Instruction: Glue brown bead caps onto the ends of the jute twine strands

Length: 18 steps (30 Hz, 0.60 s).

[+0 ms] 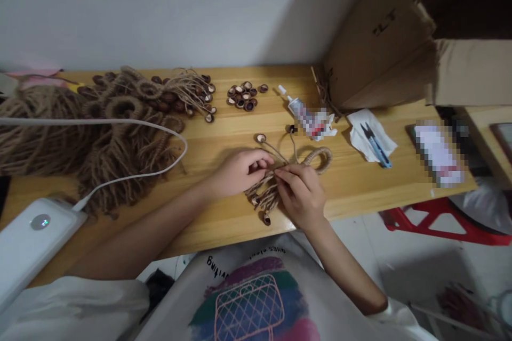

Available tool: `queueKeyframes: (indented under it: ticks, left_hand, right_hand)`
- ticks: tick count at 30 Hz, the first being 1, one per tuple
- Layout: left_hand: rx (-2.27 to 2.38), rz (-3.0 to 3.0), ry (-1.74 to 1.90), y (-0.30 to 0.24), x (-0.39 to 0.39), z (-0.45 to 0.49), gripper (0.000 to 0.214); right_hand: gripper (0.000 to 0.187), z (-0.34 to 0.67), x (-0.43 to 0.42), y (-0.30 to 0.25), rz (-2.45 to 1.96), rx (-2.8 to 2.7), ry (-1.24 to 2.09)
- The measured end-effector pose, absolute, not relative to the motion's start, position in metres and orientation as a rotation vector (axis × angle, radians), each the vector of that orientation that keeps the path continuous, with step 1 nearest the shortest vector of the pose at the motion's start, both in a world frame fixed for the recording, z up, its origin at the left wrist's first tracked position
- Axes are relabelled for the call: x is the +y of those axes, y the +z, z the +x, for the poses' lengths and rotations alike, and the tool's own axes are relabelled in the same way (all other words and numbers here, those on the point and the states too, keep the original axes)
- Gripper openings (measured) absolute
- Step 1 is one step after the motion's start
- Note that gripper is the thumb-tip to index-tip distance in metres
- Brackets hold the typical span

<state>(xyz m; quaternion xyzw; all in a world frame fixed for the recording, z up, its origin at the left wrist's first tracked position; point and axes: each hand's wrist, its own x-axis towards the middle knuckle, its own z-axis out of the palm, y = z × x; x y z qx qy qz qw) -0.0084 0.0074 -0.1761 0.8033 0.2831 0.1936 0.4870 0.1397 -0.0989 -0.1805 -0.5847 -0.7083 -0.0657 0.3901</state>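
Under the fingertips of both hands lay the twine tassel (271, 195), its long axis slanting from the ring (330, 160), beyond and right of the right fingers, to shell-tipped cord ends (266, 218) on their near side. The right hand (304, 194), nearer the ring, pinched the strands between thumb and forefinger; the left hand (239, 173) curled in beside them, its grip unclear. Bare table (224, 136) opened beyond the left fingers, a tube (306, 116) lay past the right ones, and the front edge ran close behind both.
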Motion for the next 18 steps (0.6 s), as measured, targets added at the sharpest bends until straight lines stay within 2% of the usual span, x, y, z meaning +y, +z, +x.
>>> queueKeyframes:
  ticks: [5, 7, 11, 16, 18]
  left_hand:
    - [0.694, 2.152, 0.627, -0.177, 0.004, -0.009, 0.012]
    - [0.665, 2.201, 0.671, -0.177, 0.004, -0.01, 0.01]
    - [0.61, 2.24, 0.735, -0.18, 0.006, -0.01, 0.011]
    - [0.534, 2.4, 0.688, -0.183, 0.007, -0.012, 0.017]
    - [0.532, 2.493, 0.629, -0.182, 0.006, -0.013, 0.021]
  right_hand:
    - [0.031, 0.146, -0.112, -0.168, -1.484, -1.872, -0.002]
    - [0.032, 0.155, -0.117, -0.159, -1.539, -1.77, 0.014]
    - [0.02, 0.18, -0.112, -0.149, -1.719, -1.664, -0.064]
    - [0.037, 0.195, -0.095, -0.155, -1.727, -2.023, 0.194]
    - [0.037, 0.193, -0.093, -0.161, -1.737, -2.058, 0.205]
